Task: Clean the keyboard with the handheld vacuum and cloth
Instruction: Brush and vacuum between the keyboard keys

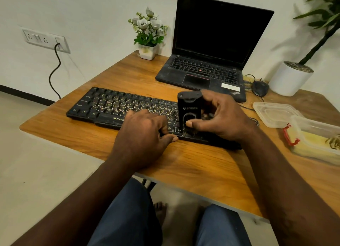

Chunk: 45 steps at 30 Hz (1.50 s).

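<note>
right hand grips a small black boxy handheld vacuum, thumb pressed on its near face low down, fingers wrapped over the top and far side. vacuum stands upright, lower end down on the keys at the right part of a black keyboard with pale key legends, just beside the near-row ctrl key. left hand holds the keyboard at its near edge about the middle, bent fingers on top of the keys, thumb tip against the near edge where it meets the worktop. keyboard lies flat and slanted across the wooden worktop, left end farther, right end nearer and partly hidden under the right hand.

far right of the keyboard, an open black laptop, screen dark. left of it at the far edge, a small white pot of white artificial flowers. right of the laptop, a black mouse with its cable, then a round white planter with a green plant. at the right edge, a clear plastic lid and a clear plastic tub with a red clip, yellowish contents inside. white wall socket at left with a black cable hanging down.
</note>
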Each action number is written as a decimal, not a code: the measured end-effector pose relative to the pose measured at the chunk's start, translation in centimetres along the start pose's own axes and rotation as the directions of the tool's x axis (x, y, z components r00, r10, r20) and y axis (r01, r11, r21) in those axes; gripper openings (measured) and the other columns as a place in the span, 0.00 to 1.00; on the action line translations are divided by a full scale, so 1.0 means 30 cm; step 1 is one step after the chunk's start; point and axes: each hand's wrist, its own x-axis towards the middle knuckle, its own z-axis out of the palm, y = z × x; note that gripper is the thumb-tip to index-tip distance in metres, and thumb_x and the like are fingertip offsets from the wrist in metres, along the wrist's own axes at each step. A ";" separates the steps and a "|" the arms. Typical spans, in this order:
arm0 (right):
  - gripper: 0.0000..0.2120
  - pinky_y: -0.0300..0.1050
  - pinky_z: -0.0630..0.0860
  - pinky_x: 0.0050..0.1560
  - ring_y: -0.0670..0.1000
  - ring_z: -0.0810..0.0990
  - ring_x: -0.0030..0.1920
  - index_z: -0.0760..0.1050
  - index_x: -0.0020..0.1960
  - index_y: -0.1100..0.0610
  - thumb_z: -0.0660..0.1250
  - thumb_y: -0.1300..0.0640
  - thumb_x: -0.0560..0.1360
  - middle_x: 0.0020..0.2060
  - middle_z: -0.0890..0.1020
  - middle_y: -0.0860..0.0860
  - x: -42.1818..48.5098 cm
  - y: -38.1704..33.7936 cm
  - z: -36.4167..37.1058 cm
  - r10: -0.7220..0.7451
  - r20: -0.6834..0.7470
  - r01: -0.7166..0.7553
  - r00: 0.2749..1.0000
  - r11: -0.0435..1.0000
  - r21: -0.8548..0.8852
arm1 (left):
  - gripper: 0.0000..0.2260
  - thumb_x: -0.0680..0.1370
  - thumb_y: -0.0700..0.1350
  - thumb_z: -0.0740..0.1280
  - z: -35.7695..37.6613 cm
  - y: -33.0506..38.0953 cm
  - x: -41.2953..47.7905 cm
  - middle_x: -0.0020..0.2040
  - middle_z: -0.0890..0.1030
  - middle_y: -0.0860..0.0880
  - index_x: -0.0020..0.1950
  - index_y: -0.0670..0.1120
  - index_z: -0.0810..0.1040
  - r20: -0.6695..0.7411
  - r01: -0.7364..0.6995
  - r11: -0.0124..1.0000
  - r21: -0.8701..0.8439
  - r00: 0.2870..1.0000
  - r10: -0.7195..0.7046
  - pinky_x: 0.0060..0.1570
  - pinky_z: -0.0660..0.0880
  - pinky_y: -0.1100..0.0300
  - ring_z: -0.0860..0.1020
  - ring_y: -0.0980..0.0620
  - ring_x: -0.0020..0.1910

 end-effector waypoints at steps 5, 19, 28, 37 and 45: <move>0.25 0.56 0.82 0.56 0.48 0.84 0.56 0.79 0.64 0.46 0.81 0.56 0.70 0.54 0.85 0.45 -0.003 0.001 -0.007 -0.032 -0.001 0.032 1.000 0.999 -0.019 | 0.15 0.72 0.64 0.69 -0.001 0.003 0.002 0.32 0.70 0.61 0.36 0.58 0.69 -0.003 -0.008 1.000 -0.002 1.000 0.008 0.52 0.70 0.47 0.71 0.54 0.40; 0.24 0.42 0.82 0.55 0.44 0.83 0.55 0.78 0.63 0.45 0.81 0.57 0.70 0.53 0.85 0.44 -0.010 -0.001 -0.012 -0.035 0.023 0.035 0.999 0.999 0.019 | 0.14 0.72 0.64 0.69 -0.003 0.008 0.000 0.33 0.70 0.62 0.37 0.58 0.69 -0.002 -0.018 1.000 0.005 1.000 0.018 0.53 0.71 0.47 0.72 0.54 0.40; 0.26 0.52 0.84 0.53 0.47 0.85 0.53 0.78 0.66 0.46 0.81 0.54 0.71 0.53 0.86 0.48 -0.005 0.009 -0.004 0.030 -0.020 -0.030 0.999 1.000 0.001 | 0.15 0.72 0.64 0.70 -0.004 0.008 0.001 0.33 0.70 0.62 0.36 0.58 0.69 -0.003 -0.015 1.000 -0.001 1.000 0.015 0.53 0.71 0.46 0.72 0.53 0.40; 0.23 0.51 0.83 0.53 0.44 0.84 0.52 0.78 0.62 0.46 0.81 0.53 0.70 0.52 0.85 0.45 -0.004 0.014 -0.014 -0.008 -0.099 -0.001 0.995 0.996 -0.092 | 0.14 0.72 0.64 0.69 0.000 0.007 0.002 0.33 0.70 0.62 0.37 0.58 0.70 -0.001 -0.014 1.000 0.017 1.000 0.014 0.52 0.70 0.49 0.71 0.54 0.40; 0.26 0.51 0.83 0.57 0.46 0.84 0.56 0.77 0.62 0.42 0.81 0.59 0.70 0.54 0.84 0.42 -0.016 0.001 -0.038 0.003 0.039 -0.005 0.999 0.999 0.050 | 0.16 0.72 0.65 0.69 -0.006 0.010 0.000 0.32 0.68 0.63 0.35 0.60 0.65 0.003 -0.011 1.000 0.006 1.000 0.011 0.53 0.71 0.48 0.71 0.54 0.40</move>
